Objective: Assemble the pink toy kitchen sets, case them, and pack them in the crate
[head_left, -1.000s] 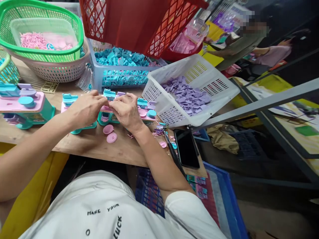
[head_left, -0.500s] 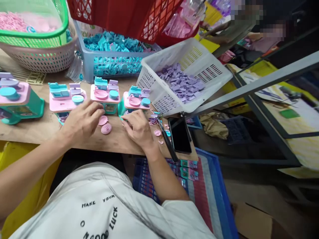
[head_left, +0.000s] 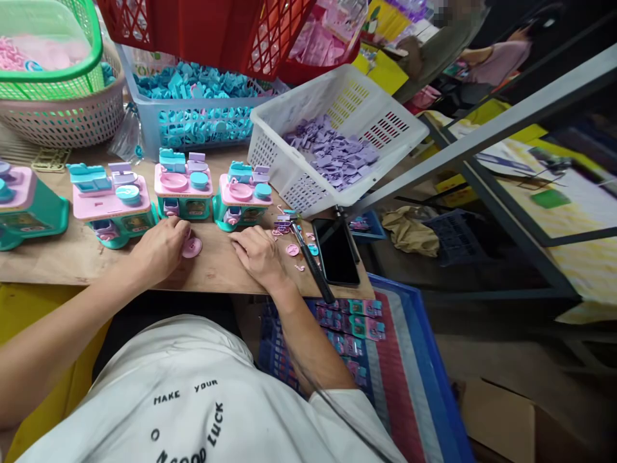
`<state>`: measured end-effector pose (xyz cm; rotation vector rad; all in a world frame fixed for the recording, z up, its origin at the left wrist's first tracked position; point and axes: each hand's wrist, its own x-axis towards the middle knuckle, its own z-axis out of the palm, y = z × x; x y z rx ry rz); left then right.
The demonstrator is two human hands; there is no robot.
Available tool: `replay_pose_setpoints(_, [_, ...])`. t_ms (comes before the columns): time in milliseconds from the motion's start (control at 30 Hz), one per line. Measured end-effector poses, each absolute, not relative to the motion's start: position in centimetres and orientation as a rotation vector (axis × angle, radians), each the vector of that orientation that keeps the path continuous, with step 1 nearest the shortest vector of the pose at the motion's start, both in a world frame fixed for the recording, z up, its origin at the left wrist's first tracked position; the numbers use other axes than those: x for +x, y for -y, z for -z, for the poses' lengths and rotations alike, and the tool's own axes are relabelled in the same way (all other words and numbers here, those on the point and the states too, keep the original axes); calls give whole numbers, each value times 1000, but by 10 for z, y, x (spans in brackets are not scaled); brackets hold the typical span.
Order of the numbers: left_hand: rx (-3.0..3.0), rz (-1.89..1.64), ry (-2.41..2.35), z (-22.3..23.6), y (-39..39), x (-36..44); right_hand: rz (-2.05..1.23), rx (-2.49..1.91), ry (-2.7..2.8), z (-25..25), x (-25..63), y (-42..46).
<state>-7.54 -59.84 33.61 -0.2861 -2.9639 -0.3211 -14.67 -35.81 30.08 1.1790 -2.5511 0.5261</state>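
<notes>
My left hand (head_left: 161,247) rests on the wooden table (head_left: 48,260) with its fingers curled over a pink round disc (head_left: 191,247). My right hand (head_left: 258,251) lies palm down on the table with the fingers bent inward; what lies under them is hidden. Just beyond both hands stand three small teal-and-pink toy sets: one at the left (head_left: 112,202), one in the middle (head_left: 183,185) and one at the right (head_left: 241,194). A larger teal toy (head_left: 24,206) sits at the far left edge.
A white basket of purple parts (head_left: 337,145) leans at the right, behind it a blue basket of teal parts (head_left: 193,109), a green basket (head_left: 48,45) and a red basket (head_left: 216,32). A black phone (head_left: 336,252) and small loose parts (head_left: 292,249) lie right of my hand. A blue crate (head_left: 409,379) sits below.
Both hands have come off the middle toy set and dropped to the table in front. The left hand has closed over a pink disc. The view has shifted right.
</notes>
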Motion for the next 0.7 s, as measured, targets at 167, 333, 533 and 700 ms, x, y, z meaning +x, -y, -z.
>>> replay_pose_setpoints(167, [-186, 575, 2868, -328, 601, -74, -583, 1192, 2487, -304, -142, 353])
replay_pose_setpoints(333, [-126, 829, 2765, -321, 602, -76, -571, 1079, 2555, -301, -144, 339])
replay_pose_setpoints(533, [43, 1170, 2593, -323, 593, -73, -534, 1125, 2567, -309, -144, 350])
replay_pose_setpoints(700, [198, 1791, 2366, -321, 579, -69, -703, 1058, 2448, -311, -141, 361])
